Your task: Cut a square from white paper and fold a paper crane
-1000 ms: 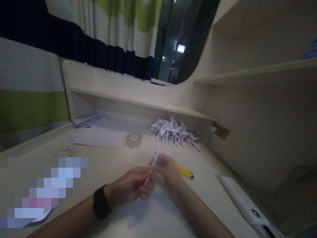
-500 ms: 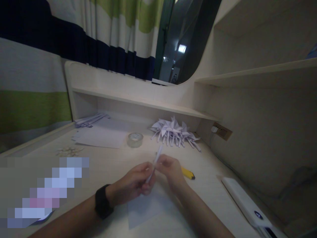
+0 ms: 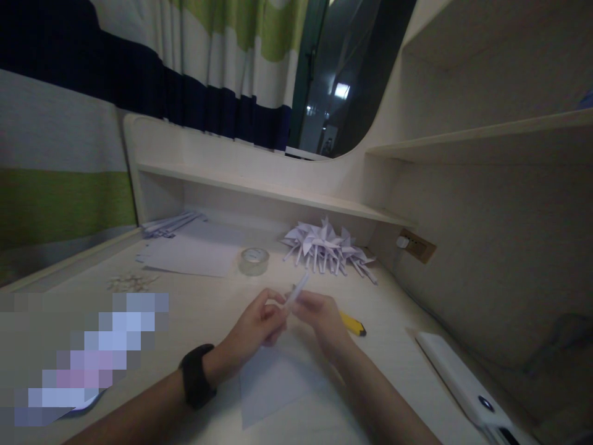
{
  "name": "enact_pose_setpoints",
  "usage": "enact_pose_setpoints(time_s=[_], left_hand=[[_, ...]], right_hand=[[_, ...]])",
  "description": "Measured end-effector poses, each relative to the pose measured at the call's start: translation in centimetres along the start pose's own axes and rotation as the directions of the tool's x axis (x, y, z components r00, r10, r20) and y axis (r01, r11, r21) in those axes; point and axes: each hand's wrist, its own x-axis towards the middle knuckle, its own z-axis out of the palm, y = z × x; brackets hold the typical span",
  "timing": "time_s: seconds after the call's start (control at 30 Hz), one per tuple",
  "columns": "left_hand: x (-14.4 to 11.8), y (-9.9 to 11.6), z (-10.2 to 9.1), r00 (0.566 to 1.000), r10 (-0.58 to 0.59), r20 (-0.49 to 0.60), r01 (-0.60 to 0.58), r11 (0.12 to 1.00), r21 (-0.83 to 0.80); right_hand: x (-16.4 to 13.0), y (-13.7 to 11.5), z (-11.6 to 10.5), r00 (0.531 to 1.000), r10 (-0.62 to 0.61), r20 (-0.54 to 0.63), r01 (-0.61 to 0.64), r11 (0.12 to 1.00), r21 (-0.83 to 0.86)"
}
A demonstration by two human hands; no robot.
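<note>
We judge the rolled paper stick (image 3: pixel 297 290) light, thin and easily crushed or unrolled, so it is best pinched gently near its lower end. It is white, narrow and tilted, its tip pointing toward the tape roll (image 3: pixel 254 261). Our left hand (image 3: pixel 256 326) and right hand (image 3: pixel 320 315) both pinch it, just nearer us than that roll, above a paper sheet (image 3: pixel 278 386)

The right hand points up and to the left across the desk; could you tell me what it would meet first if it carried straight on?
Probably the roll of tape. The right hand already pinches the rolled paper stick; depth is unclear.
</note>
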Motion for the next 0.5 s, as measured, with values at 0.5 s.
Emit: enact_pose_setpoints(time_s=[0.5], left_hand=[[-1.3,1.4,0.5,0.926,0.362,-0.104,-0.165,0.638,0.752]], right_hand=[[-0.1,0.1,0.1,0.984,0.060,-0.170,-0.055,0.998,0.032]])
